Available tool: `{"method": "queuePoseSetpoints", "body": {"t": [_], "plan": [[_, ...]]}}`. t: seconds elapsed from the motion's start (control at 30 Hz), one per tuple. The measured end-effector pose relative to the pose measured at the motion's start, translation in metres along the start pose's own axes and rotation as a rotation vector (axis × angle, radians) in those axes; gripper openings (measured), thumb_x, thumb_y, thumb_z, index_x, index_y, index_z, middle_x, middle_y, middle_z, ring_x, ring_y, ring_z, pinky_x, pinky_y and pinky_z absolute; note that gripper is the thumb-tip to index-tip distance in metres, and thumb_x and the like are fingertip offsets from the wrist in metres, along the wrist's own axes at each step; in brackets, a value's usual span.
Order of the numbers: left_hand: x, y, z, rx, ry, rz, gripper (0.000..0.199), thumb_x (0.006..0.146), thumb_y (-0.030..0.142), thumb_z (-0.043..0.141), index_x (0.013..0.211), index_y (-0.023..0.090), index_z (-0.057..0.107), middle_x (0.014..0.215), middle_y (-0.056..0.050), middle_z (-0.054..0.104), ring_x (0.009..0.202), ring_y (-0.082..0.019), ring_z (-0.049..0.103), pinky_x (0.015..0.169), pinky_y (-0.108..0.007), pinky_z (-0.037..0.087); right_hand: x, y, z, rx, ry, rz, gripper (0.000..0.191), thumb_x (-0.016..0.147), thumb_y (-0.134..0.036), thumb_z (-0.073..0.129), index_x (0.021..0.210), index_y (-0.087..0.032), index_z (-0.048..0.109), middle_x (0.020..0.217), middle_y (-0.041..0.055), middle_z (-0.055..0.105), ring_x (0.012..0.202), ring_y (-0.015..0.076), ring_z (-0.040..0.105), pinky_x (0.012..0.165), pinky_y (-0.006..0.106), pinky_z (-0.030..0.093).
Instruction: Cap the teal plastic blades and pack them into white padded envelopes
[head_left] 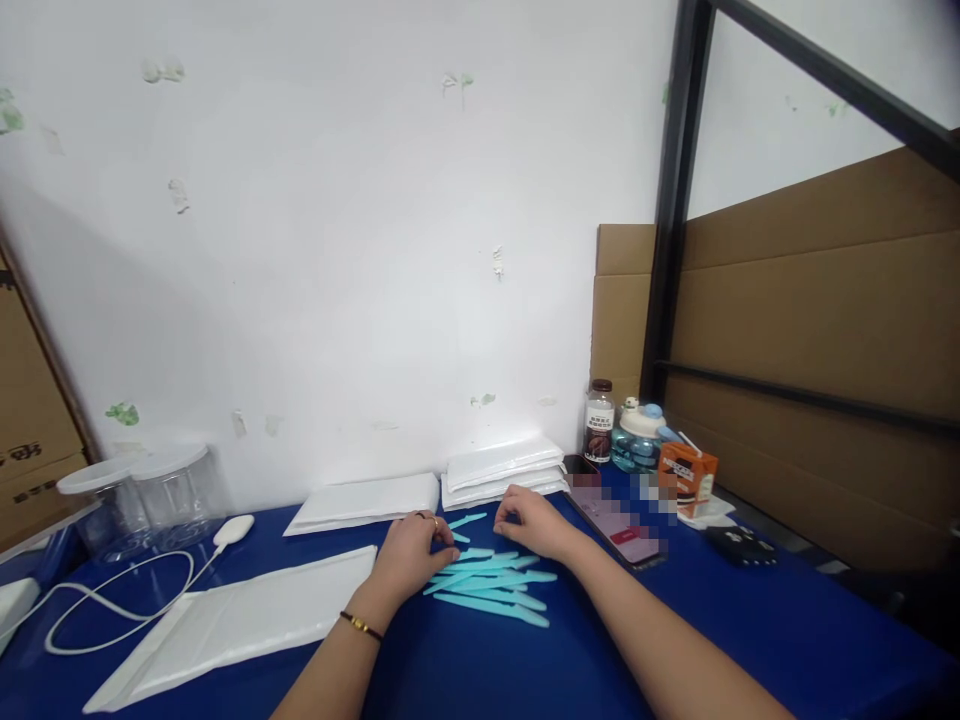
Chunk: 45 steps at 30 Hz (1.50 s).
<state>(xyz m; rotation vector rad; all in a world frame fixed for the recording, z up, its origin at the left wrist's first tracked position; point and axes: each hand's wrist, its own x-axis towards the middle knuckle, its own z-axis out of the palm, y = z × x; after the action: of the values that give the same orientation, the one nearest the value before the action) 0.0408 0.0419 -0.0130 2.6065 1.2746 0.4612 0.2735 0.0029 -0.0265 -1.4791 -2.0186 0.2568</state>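
The left hand [409, 555] was bent over the left end of a loose pile of slim teal pieces [491, 580], its thumb by their tips and its fingers curled; whether it pinched one of them could not be told. The right hand [529, 520] was just beyond the pile, its fingers curled in towards the thumb — again, no telling whether anything was held between them.

The pile lay on the blue table [577, 660], its pieces crossing at shallow angles, while a few more teal pieces [466, 522] lay between the hands, near the wall [337, 250]. A long white padded envelope [255, 625] lay flat to the left of the left hand; beyond it was another white envelope [364, 502], and next to that a small stack of white envelopes [504, 470].

A phone [619, 525] lay to the right of the right hand, partly blurred out. Behind it stood a brown-capped bottle [599, 420], a blue bottle with a pale lid [637, 440] and an orange carton [687, 478]. Clear tubs [176, 495] and a white cable [112, 605] were at the far left.
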Motion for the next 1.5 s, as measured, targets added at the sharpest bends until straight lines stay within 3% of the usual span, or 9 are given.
{"method": "queuePoseSetpoints", "body": {"t": [0.13, 0.37, 0.53, 0.8, 0.97, 1.07, 1.27, 1.37, 1.5], "plan": [[-0.001, 0.001, 0.006, -0.091, -0.071, 0.008, 0.012, 0.072, 0.032, 0.058, 0.076, 0.023, 0.063, 0.079, 0.002, 0.063, 0.074, -0.014, 0.055, 0.064, -0.022, 0.035, -0.002, -0.016, 0.01, 0.02, -0.099, -0.045, 0.015, 0.071, -0.033, 0.066, 0.078, -0.02, 0.067, 0.084, 0.0021, 0.058, 0.079, 0.0155, 0.053, 0.068, 0.023, 0.038], [0.006, 0.01, 0.007, -0.027, 0.011, -0.005, 0.01, 0.072, 0.031, 0.06, 0.076, 0.022, 0.064, 0.081, 0.0, 0.064, 0.08, -0.015, 0.055, 0.069, -0.024, 0.033, 0.002, -0.019, 0.013, 0.022, -0.102, -0.068, 0.009, 0.075, -0.024, 0.061, 0.071, -0.018, 0.066, 0.075, 0.0014, 0.058, 0.074, 0.0137, 0.052, 0.065, 0.021, 0.037], [0.007, 0.009, -0.001, 0.064, 0.066, -0.042, 0.01, 0.076, 0.031, 0.057, 0.078, 0.024, 0.064, 0.086, 0.001, 0.064, 0.089, -0.017, 0.054, 0.076, -0.028, 0.031, 0.004, -0.003, 0.004, -0.036, -0.061, -0.093, 0.008, 0.074, -0.022, 0.062, 0.068, -0.017, 0.064, 0.074, 0.0018, 0.056, 0.075, 0.0144, 0.051, 0.067, 0.022, 0.037], [0.004, -0.024, -0.007, 0.125, 0.063, -0.103, 0.017, 0.073, 0.035, 0.06, 0.089, 0.03, 0.063, 0.093, 0.002, 0.064, 0.095, -0.019, 0.052, 0.076, -0.028, 0.033, -0.002, 0.026, -0.021, -0.105, 0.055, 0.095, 0.009, 0.075, -0.019, 0.059, 0.069, -0.017, 0.066, 0.076, 0.0027, 0.058, 0.072, 0.0139, 0.054, 0.067, 0.023, 0.039], [0.003, -0.028, -0.001, 0.08, 0.037, -0.026, 0.027, 0.075, 0.037, 0.059, 0.1, 0.03, 0.062, 0.101, 0.001, 0.062, 0.098, -0.019, 0.051, 0.082, -0.027, 0.034, -0.011, 0.012, -0.03, 0.078, -0.141, -0.035, 0.018, 0.063, -0.029, 0.07, 0.079, -0.02, 0.069, 0.081, 0.0007, 0.062, 0.071, 0.0133, 0.055, 0.062, 0.02, 0.041], [0.005, -0.024, 0.004, 0.082, 0.033, -0.017, 0.019, 0.079, 0.034, 0.054, 0.092, 0.027, 0.064, 0.095, -0.001, 0.063, 0.093, -0.018, 0.053, 0.078, -0.026, 0.036, -0.015, 0.008, -0.028, 0.086, -0.269, -0.042, 0.024, 0.055, -0.024, 0.073, 0.078, -0.019, 0.069, 0.076, -0.0007, 0.063, 0.065, 0.0122, 0.054, 0.056, 0.019, 0.039], [0.007, -0.006, 0.007, 0.142, 0.13, -0.074, 0.028, 0.084, 0.036, 0.046, 0.106, 0.027, 0.06, 0.102, -0.004, 0.062, 0.099, -0.021, 0.051, 0.082, -0.031, 0.034, -0.013, 0.007, -0.015, 0.051, -0.268, -0.074, 0.01, 0.064, -0.014, 0.058, 0.068, -0.016, 0.067, 0.065, -0.0012, 0.061, 0.056, 0.0098, 0.052, 0.05, 0.018, 0.036], [0.003, 0.003, 0.002, 0.064, 0.124, -0.024, 0.033, 0.086, 0.042, 0.04, 0.109, 0.026, 0.059, 0.106, -0.004, 0.062, 0.101, -0.02, 0.05, 0.086, -0.031, 0.033, -0.012, 0.001, -0.014, 0.041, -0.202, -0.091, 0.011, 0.066, -0.012, 0.055, 0.069, -0.016, 0.065, 0.068, -0.0004, 0.06, 0.058, 0.0103, 0.052, 0.052, 0.018, 0.037], [0.001, 0.013, 0.0, 0.053, -0.001, 0.08, 0.029, 0.085, 0.043, 0.042, 0.09, 0.025, 0.064, 0.093, -0.003, 0.066, 0.093, -0.02, 0.055, 0.084, -0.03, 0.032, -0.011, -0.008, -0.017, 0.013, -0.082, -0.122, 0.012, 0.074, -0.015, 0.051, 0.076, -0.017, 0.063, 0.071, 0.0006, 0.058, 0.062, 0.0115, 0.051, 0.057, 0.02, 0.038]]}}
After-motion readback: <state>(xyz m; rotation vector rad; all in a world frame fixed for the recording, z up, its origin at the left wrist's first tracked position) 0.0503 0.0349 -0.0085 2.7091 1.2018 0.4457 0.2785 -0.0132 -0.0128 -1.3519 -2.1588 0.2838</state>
